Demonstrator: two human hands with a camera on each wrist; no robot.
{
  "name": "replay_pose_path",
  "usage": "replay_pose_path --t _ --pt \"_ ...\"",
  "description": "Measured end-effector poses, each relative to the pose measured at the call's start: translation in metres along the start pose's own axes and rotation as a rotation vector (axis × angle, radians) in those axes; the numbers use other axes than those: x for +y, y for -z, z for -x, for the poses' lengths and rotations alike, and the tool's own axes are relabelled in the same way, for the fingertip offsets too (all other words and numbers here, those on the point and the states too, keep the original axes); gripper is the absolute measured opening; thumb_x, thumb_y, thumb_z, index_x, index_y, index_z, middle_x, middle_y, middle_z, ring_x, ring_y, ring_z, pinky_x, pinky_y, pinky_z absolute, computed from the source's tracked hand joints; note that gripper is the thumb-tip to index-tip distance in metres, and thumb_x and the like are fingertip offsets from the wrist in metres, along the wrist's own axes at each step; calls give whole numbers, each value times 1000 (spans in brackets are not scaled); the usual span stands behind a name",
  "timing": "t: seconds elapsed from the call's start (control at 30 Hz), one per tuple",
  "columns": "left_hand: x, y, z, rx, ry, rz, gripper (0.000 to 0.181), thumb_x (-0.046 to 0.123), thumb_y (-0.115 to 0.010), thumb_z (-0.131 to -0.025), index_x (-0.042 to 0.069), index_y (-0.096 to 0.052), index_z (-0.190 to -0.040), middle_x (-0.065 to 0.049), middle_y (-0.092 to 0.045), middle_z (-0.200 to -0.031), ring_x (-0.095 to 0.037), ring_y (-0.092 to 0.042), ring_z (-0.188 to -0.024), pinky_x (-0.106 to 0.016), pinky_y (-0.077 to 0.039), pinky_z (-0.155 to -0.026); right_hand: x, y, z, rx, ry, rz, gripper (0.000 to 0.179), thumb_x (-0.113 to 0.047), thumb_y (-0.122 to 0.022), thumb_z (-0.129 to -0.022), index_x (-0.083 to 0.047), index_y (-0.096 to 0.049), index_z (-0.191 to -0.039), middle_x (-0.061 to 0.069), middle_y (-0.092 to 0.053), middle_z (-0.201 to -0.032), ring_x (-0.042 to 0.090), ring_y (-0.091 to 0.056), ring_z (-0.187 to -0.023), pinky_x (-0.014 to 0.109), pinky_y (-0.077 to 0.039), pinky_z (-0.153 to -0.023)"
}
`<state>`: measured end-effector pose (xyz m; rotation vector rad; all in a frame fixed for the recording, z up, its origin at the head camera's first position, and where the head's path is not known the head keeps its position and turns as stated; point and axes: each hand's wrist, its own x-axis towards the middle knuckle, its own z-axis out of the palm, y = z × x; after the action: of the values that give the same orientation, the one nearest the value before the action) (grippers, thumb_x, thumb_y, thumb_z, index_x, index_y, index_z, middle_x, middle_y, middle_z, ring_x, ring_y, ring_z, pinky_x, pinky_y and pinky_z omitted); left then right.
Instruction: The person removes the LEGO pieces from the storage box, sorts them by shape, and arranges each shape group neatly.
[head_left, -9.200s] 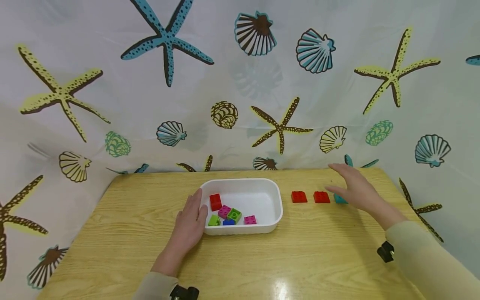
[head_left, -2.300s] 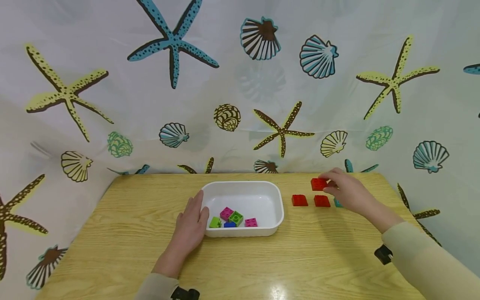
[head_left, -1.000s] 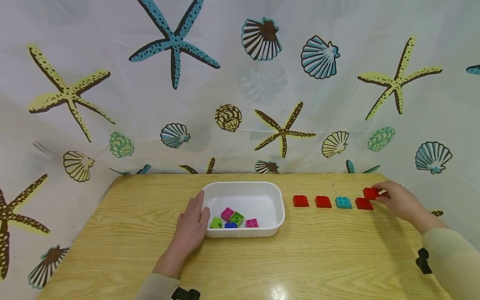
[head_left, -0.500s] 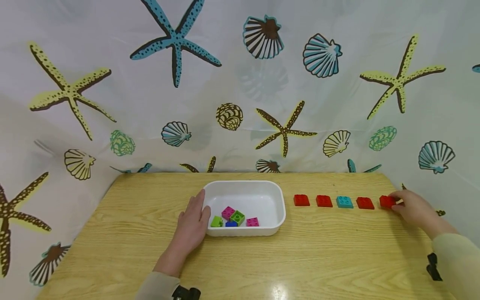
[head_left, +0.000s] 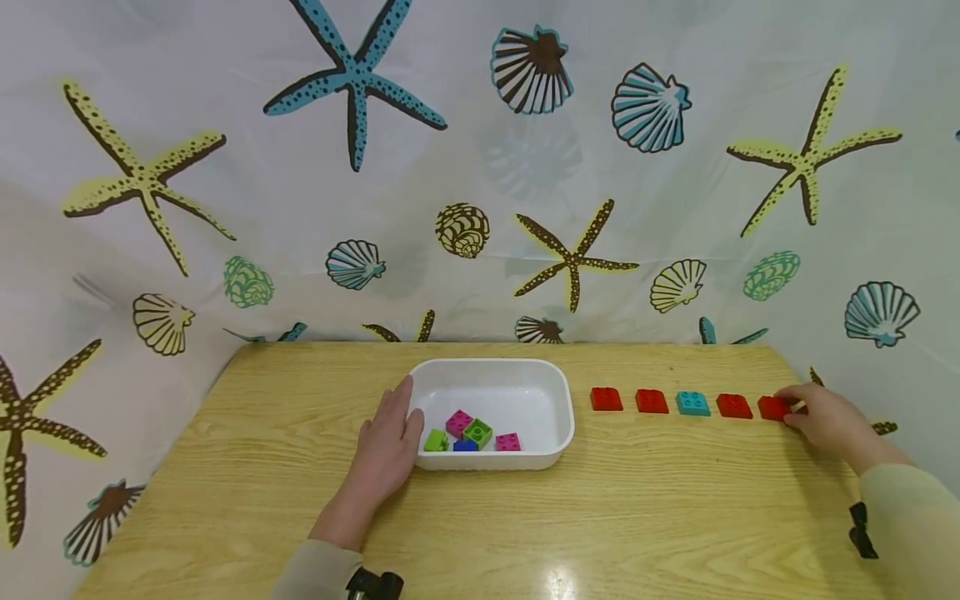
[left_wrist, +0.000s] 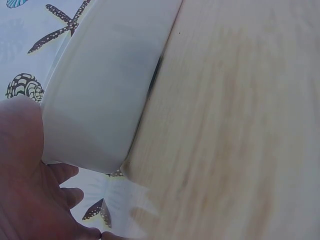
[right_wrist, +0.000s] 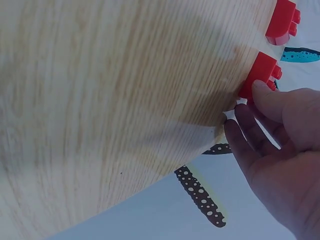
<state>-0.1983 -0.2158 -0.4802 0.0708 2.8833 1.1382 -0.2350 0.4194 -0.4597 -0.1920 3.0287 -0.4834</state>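
At the right end of a row of toy building bricks, my right hand (head_left: 832,423) pinches a red brick (head_left: 771,407) low at the tabletop. The right wrist view has the thumb on one side of this studded red brick (right_wrist: 258,75), with the fingertips partly hidden behind it. To its left stand a red brick (head_left: 734,407), a teal brick (head_left: 693,403) and two more red bricks (head_left: 652,401). My left hand (head_left: 386,446) lies with fairly straight fingers along the left end of a white tray (head_left: 491,461); its wall (left_wrist: 100,95) fills much of the left wrist view.
Inside the tray are two pink bricks (head_left: 507,442), two green bricks (head_left: 477,432) and a blue brick (head_left: 465,446). The wooden table (head_left: 600,517) ends at a white cloth (head_left: 420,183) printed with starfish and shells.
The red brick has left the tray in my right hand, passed over the row and come down at its right end. Over the last half second it barely moves. My left hand stays put.
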Motion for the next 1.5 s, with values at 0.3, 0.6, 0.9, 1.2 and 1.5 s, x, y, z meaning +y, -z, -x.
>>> replay_pose_path --t 0.3,0.6,0.9,1.2,1.5 --pt "1 -1 0 5 -11 4 67 34 -31 -120 7 -11 -178 -17 -14 -184 -41 -3 -170 -73 -2 -130 1 -4 0 0 -8 8 39 7 -73 -98 21 -61 -132 43 -65 -124 60 -64 -110 74 -51 -100" --pt "1 -1 0 -8 -6 -2 67 34 -30 -120 7 -9 -178 -16 -11 -184 -40 -1 -170 -72 0 -130 0 -4 1 -10 -22 -17 45 8 -72 -99 20 -56 -139 44 -63 -124 62 -61 -113 75 -50 -101" --pt "0 -1 -1 -5 -3 1 67 34 -30 -120 8 -9 -178 -16 -12 -184 -39 0 -170 -72 1 -130 -10 5 0 -4 -66 -12 56 0 -69 -104 17 -47 -152 51 -45 -147 71 -43 -134 81 -41 -109" --pt "0 1 1 -3 -1 1 67 34 -29 -120 7 -9 -178 -16 -11 -184 -40 -1 -170 -71 1 -131 -76 15 -8 97 -1 -4 66 -7 -75 -104 12 -43 -159 45 -41 -156 67 -41 -139 79 -38 -114" --pt "1 0 1 -4 4 -2 67 35 -30 -120 8 -9 -178 -15 -11 -184 -40 -1 -170 -71 0 -131 -136 9 -22 105 152 -42 87 -13 -80 -102 5 -30 -171 41 -36 -166 65 -36 -149 78 -39 -115"
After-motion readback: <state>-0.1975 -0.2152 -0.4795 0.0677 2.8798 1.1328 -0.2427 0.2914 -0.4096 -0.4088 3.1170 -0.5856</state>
